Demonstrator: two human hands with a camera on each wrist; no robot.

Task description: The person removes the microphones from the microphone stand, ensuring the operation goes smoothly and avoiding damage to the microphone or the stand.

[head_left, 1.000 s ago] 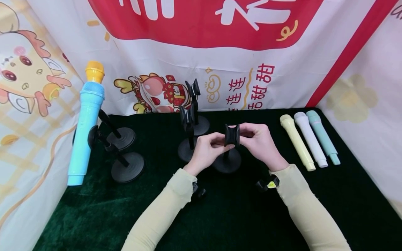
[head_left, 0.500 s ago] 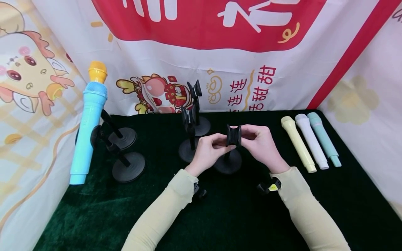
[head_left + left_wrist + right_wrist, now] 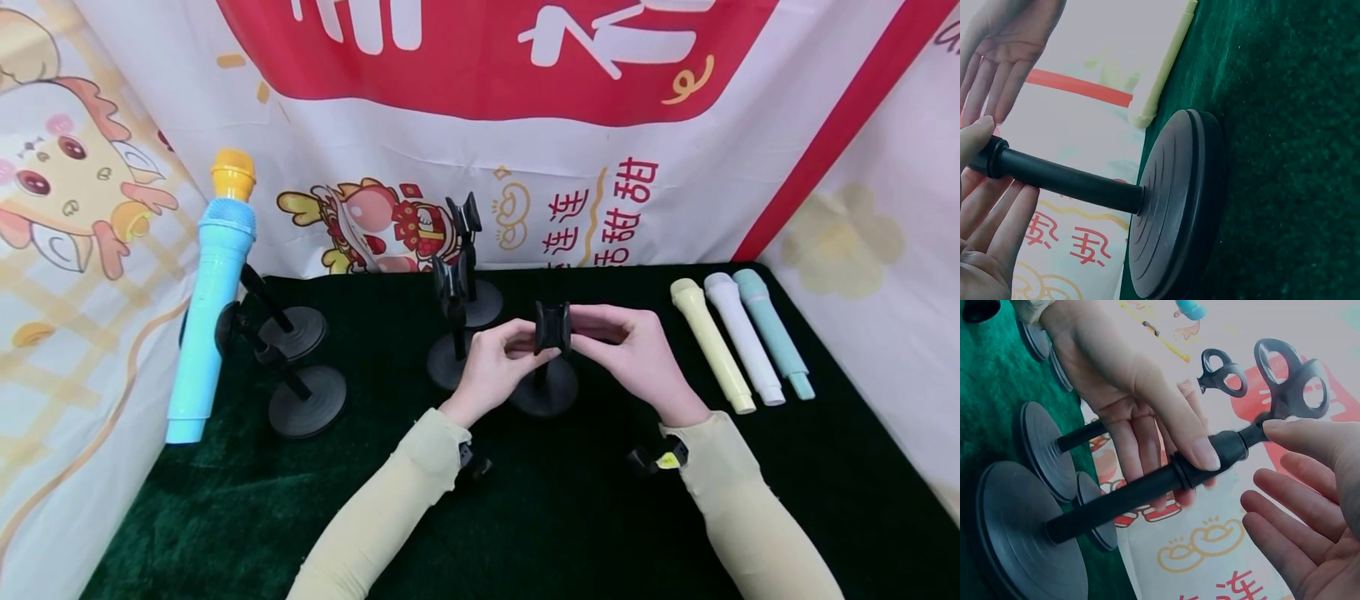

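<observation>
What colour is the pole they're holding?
The pole is black; the right wrist view shows it best.

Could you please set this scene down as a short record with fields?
Left hand: grips the black stand below its clip
Right hand: thumb appears to touch the stand, nearer the clip
Stand's base: on green cloth
Other stands: two at left, two near centre
Blue microphone: mounted at left, tilted
Lying at right: yellow microphone, white microphone, green microphone

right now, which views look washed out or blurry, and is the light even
Head view: fairly even light, the held stand reasonably sharp; left wrist view: backdrop largely washed out, green cloth dim; right wrist view: backdrop bleached toward the upper right, held stand clear, no strong blur.
</observation>
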